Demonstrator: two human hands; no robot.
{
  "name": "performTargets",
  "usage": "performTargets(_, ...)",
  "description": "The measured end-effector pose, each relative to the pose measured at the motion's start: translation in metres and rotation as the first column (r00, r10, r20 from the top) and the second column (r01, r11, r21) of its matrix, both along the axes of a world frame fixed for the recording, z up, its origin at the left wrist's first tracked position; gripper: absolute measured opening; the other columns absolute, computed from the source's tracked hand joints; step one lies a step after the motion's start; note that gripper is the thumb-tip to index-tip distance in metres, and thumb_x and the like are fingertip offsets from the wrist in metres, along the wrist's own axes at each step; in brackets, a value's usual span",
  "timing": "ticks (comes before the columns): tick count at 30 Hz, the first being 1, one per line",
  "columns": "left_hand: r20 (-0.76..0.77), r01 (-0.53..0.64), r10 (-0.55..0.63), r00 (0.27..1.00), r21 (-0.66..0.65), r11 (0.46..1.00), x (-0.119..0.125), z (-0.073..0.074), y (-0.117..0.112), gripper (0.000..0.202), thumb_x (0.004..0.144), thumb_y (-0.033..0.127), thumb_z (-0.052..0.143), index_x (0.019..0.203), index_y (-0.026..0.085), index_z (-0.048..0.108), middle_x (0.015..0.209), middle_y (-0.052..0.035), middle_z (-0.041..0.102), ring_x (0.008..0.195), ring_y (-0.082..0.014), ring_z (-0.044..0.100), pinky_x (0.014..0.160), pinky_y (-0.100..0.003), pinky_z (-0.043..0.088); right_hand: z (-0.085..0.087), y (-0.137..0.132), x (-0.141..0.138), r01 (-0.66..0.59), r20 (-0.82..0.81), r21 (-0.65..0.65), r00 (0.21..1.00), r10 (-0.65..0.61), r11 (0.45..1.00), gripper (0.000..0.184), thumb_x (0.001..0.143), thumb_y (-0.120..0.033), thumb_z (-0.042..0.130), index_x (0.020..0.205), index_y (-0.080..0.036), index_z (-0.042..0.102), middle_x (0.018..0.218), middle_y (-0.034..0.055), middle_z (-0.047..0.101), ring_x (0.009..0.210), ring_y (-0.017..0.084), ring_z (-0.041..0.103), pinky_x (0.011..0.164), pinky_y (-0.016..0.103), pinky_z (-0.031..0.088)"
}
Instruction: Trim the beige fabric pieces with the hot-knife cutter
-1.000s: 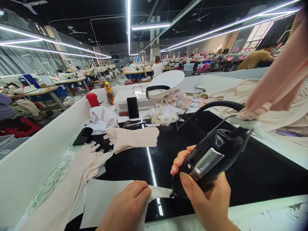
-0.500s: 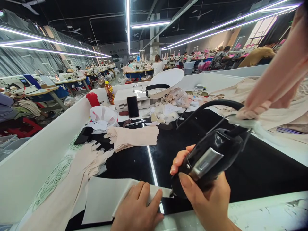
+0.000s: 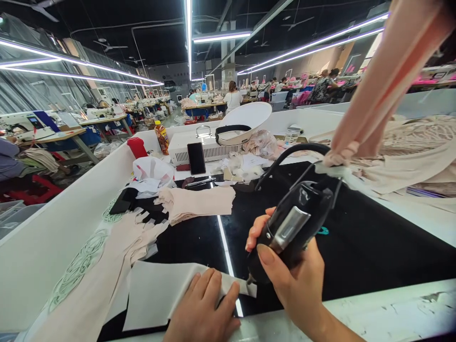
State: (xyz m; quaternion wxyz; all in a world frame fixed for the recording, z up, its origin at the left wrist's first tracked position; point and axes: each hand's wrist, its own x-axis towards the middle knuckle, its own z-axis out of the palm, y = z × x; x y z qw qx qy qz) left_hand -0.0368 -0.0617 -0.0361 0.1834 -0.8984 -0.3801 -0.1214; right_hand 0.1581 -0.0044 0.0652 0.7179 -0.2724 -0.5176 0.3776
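Observation:
My left hand (image 3: 207,304) lies palm down on a pale fabric piece (image 3: 151,292), fingers stretched out and pressing it to the black work surface (image 3: 199,244). The piece's narrow end reaches right, beyond my fingers. My right hand (image 3: 288,270) is wrapped round a black corded hand tool (image 3: 299,213) with a silver lever plate. The tool is tilted, and its small tip is at the narrow end of the fabric; whether it touches is hard to tell. A knotted pink cloth strip (image 3: 374,90) hangs down to the tool's upper end.
A folded fabric stack (image 3: 197,204) and long fabric strips (image 3: 107,261) lie left, beside green cord coils (image 3: 80,266). Behind stand a phone (image 3: 196,158), a white vented box (image 3: 210,151), a hat (image 3: 245,123) and a bottle (image 3: 162,137). A teal object (image 3: 323,231) lies right of the tool.
My right hand and the tool have shifted slightly left, and the hanging pink strip has swung left. The teal object now shows. My left hand has stayed in place.

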Motion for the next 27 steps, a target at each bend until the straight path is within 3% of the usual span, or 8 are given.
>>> performTargets(4,0.110,0.018,-0.004,0.994,-0.131,0.991,-0.004,0.013,0.001,0.042,0.102,0.037,0.065,0.140,0.021,0.059,0.119,-0.0125,0.069,0.108,-0.0317,0.070,0.093,-0.047,0.063,0.001,0.000,0.001,0.012,0.025,0.007,1.000,-0.013,1.000,0.036,0.080,-0.006,0.074,0.106,-0.029,0.065,0.084,-0.0038,0.071,0.066,0.011,0.069,0.063,0.020,0.063)
performTargets(7,0.244,0.014,0.049,0.968,-0.249,0.968,-0.009,0.024,0.003,0.031,0.105,0.034,0.060,0.132,0.019,0.060,0.112,-0.0097,0.068,0.100,-0.0255,0.070,0.091,-0.038,0.063,0.000,0.001,0.000,0.036,0.031,0.008,0.999,-0.037,0.999,0.035,0.080,-0.006,0.074,0.106,-0.028,0.065,0.084,-0.0032,0.071,0.065,0.011,0.069,0.062,0.020,0.063)
performTargets(11,0.370,0.033,0.082,0.925,-0.293,0.955,-0.012,0.035,0.005,0.025,0.109,0.035,0.052,0.126,0.020,0.060,0.108,-0.0077,0.068,0.096,-0.0221,0.070,0.086,-0.031,0.062,0.000,0.002,-0.002,0.050,0.041,0.020,0.998,-0.050,0.999,0.032,0.082,-0.008,0.076,0.105,-0.027,0.064,0.083,-0.0017,0.071,0.064,0.013,0.069,0.060,0.022,0.063)
performTargets(16,0.378,0.044,0.111,0.919,-0.377,0.925,-0.011,0.043,0.007,0.024,0.109,0.031,0.051,0.130,0.021,0.058,0.105,-0.0057,0.068,0.091,-0.0200,0.069,0.080,-0.029,0.062,0.002,0.002,-0.004,0.053,0.039,0.037,0.998,-0.055,0.998,0.031,0.082,-0.009,0.078,0.104,-0.026,0.063,0.082,-0.0015,0.070,0.063,0.013,0.069,0.060,0.023,0.063)
performTargets(21,0.350,0.046,0.113,0.930,-0.415,0.909,-0.012,0.046,0.006,0.016,0.108,0.027,0.052,0.119,0.021,0.062,0.102,-0.0062,0.066,0.090,-0.0213,0.068,0.077,-0.031,0.061,-0.001,0.000,-0.002,0.032,0.041,0.035,0.999,-0.033,0.999,0.034,0.082,-0.006,0.074,0.106,-0.027,0.064,0.084,-0.0019,0.071,0.066,0.013,0.070,0.063,0.022,0.064)
performTargets(27,0.351,0.076,0.058,0.935,-0.354,0.932,-0.013,0.045,0.004,0.021,0.111,0.027,0.045,0.115,0.019,0.064,0.103,-0.0077,0.067,0.090,-0.0212,0.067,0.082,-0.035,0.063,-0.001,0.000,-0.002,0.037,0.036,0.030,0.999,-0.038,0.999,0.036,0.080,-0.003,0.074,0.105,-0.027,0.064,0.083,-0.0030,0.071,0.065,0.012,0.069,0.062,0.021,0.063)
